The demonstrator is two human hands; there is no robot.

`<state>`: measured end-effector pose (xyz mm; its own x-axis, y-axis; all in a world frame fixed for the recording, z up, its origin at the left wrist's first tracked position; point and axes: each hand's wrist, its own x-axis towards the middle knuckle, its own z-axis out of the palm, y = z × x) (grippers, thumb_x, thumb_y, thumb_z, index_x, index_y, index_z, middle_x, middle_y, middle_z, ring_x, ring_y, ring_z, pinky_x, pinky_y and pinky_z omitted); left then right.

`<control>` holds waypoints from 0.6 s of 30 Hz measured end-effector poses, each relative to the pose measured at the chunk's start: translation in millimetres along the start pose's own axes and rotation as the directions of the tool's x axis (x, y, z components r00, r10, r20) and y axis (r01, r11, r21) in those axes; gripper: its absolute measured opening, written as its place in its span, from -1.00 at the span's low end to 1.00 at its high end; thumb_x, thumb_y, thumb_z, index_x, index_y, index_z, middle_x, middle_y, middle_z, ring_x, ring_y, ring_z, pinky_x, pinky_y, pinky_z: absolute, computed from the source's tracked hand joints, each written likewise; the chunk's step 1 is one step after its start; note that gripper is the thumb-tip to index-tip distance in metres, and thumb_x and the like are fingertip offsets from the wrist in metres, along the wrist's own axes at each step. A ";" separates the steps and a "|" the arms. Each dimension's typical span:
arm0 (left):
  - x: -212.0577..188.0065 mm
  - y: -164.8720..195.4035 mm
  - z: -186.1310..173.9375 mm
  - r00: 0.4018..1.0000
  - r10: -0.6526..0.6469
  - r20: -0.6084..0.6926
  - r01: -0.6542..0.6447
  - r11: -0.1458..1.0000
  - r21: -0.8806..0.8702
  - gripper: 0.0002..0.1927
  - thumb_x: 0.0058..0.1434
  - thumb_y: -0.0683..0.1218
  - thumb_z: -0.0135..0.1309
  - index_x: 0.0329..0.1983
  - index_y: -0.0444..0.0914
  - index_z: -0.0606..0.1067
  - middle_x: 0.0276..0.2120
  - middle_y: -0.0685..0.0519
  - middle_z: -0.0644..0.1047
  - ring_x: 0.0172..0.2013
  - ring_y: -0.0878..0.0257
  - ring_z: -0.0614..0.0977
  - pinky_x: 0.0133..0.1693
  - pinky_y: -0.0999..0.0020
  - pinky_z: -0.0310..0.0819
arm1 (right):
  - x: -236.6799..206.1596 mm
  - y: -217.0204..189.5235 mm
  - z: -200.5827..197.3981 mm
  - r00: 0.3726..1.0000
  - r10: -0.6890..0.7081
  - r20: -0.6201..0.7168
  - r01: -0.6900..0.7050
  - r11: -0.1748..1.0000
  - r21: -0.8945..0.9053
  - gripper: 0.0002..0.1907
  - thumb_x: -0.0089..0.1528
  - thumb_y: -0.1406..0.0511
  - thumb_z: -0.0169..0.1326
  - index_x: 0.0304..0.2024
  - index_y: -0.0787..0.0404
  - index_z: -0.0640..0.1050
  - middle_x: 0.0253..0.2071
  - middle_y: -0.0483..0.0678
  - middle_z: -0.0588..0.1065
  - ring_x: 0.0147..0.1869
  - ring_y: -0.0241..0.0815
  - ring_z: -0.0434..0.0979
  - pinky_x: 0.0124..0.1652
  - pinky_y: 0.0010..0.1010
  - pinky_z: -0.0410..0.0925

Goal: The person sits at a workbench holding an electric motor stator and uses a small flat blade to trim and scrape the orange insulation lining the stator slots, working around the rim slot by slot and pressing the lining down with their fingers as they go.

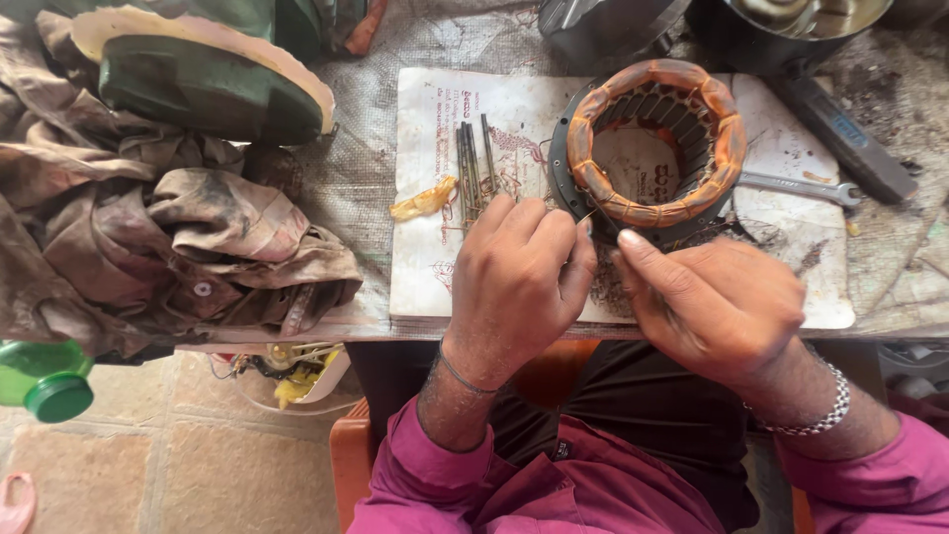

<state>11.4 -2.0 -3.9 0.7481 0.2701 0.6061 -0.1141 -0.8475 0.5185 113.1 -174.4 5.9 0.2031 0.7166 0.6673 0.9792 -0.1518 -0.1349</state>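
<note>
A round motor stator (654, 140) with orange-wrapped copper windings lies on a sheet of white paper (435, 267) on the workbench. My left hand (519, 282) rests just in front of the stator with its fingers curled, pinching a thin wire end near the stator's lower rim. My right hand (712, 302) sits beside it, thumb stretched toward the same spot. Both hands work at the near edge of the windings. What lies between the fingertips is mostly hidden.
A bundle of thin dark rods (473, 170) and a yellow scrap (423, 201) lie left of the stator. A spanner (799, 185) and a grey flat tool (845, 138) lie right. Dirty rags (158, 237), a green cover (198, 79) and a green bottle (44, 381) crowd the left.
</note>
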 end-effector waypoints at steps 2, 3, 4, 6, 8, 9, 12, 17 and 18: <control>1.0 -0.3 0.0 1.000 0.011 0.005 -0.011 1.000 -0.004 -0.78 0.29 -0.18 0.15 -0.42 -0.24 0.36 -0.41 -0.03 0.37 -0.31 0.01 0.44 -0.23 0.09 0.34 | -0.8 0.5 -0.2 1.000 -0.011 0.008 0.010 1.000 0.016 -0.68 0.17 0.49 0.34 -0.01 0.34 0.65 -0.39 -0.02 0.53 -0.42 -0.12 0.50 -0.39 -0.30 0.33; 1.0 -0.4 -0.9 1.000 0.014 0.010 -0.014 1.000 -0.002 -0.78 0.30 -0.18 0.14 -0.41 -0.24 0.36 -0.40 -0.02 0.37 -0.30 0.01 0.44 -0.22 0.09 0.35 | -0.8 0.5 0.0 1.000 -0.016 0.011 0.015 0.999 0.029 -0.68 0.18 0.49 0.34 0.00 0.34 0.65 -0.39 -0.02 0.53 -0.41 -0.12 0.50 -0.39 -0.30 0.33; 1.1 -0.3 -1.3 1.000 0.010 0.018 -0.010 1.000 0.003 -0.78 0.29 -0.17 0.14 -0.42 -0.24 0.36 -0.41 -0.02 0.38 -0.30 0.01 0.45 -0.23 0.09 0.35 | -0.6 0.6 0.1 1.000 -0.012 0.009 0.012 0.999 0.032 -0.67 0.18 0.50 0.34 0.01 0.35 0.64 -0.38 -0.01 0.53 -0.40 -0.12 0.51 -0.39 -0.32 0.34; 1.4 0.3 -1.1 0.999 0.002 0.036 -0.002 1.000 0.011 -0.77 0.29 -0.15 0.14 -0.43 -0.23 0.36 -0.42 -0.01 0.39 -0.31 0.01 0.45 -0.25 0.08 0.35 | 0.9 0.2 0.1 1.000 -0.003 0.006 0.002 0.999 0.039 -0.66 0.19 0.50 0.33 0.02 0.36 0.64 -0.36 -0.01 0.54 -0.37 -0.11 0.53 -0.41 -0.34 0.35; 1.2 0.1 -1.2 0.999 0.002 0.040 -0.003 1.000 0.023 -0.77 0.29 -0.14 0.15 -0.43 -0.22 0.36 -0.42 0.00 0.40 -0.31 0.01 0.46 -0.26 0.08 0.34 | 3.7 -0.4 -0.2 1.000 -0.017 0.016 0.016 0.999 0.042 -0.68 0.18 0.51 0.33 0.00 0.36 0.64 -0.37 -0.01 0.53 -0.38 -0.10 0.52 -0.39 -0.31 0.34; 1.0 0.0 -1.0 0.999 0.003 0.044 -0.005 1.000 0.026 -0.77 0.28 -0.14 0.15 -0.43 -0.22 0.36 -0.42 0.00 0.40 -0.30 0.02 0.47 -0.26 0.08 0.34 | 5.2 -0.8 -0.6 1.000 -0.022 0.022 0.021 0.999 0.042 -0.68 0.17 0.51 0.32 -0.01 0.36 0.64 -0.38 -0.01 0.53 -0.39 -0.10 0.51 -0.38 -0.29 0.34; -0.2 -0.4 -0.5 0.998 0.005 0.060 -0.005 1.000 0.014 -0.78 0.26 -0.14 0.16 -0.43 -0.22 0.36 -0.41 0.00 0.41 -0.30 0.01 0.47 -0.26 0.09 0.35 | 9.5 -1.7 -2.3 0.998 -0.049 0.043 0.048 0.999 0.016 -0.67 0.07 0.57 0.33 -0.10 0.42 0.63 -0.45 0.03 0.51 -0.46 -0.07 0.50 -0.45 -0.27 0.34; -0.9 -2.0 0.2 0.998 0.006 0.059 -0.007 1.000 0.015 -0.78 0.28 -0.13 0.16 -0.41 -0.22 0.37 -0.41 0.00 0.41 -0.30 0.02 0.47 -0.25 0.10 0.37 | 10.6 -2.6 -2.0 0.998 -0.029 0.048 0.026 0.998 0.056 -0.68 0.14 0.56 0.29 -0.04 0.43 0.62 -0.39 0.01 0.50 -0.39 -0.08 0.49 -0.37 -0.28 0.35; -0.9 -1.8 0.7 0.998 0.008 0.058 -0.009 1.000 0.015 -0.79 0.28 -0.13 0.16 -0.41 -0.22 0.37 -0.41 0.00 0.42 -0.30 0.02 0.47 -0.26 0.10 0.37 | 10.0 -2.4 -1.8 0.999 -0.022 0.047 0.019 0.997 0.071 -0.69 0.17 0.55 0.28 -0.01 0.42 0.62 -0.37 0.00 0.50 -0.37 -0.09 0.49 -0.35 -0.28 0.35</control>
<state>11.4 -1.1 -5.8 0.7837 0.2365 0.5743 -0.1109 -0.8565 0.5040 112.8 -168.1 14.1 0.1816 0.7508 0.6351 0.9806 -0.0900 -0.1740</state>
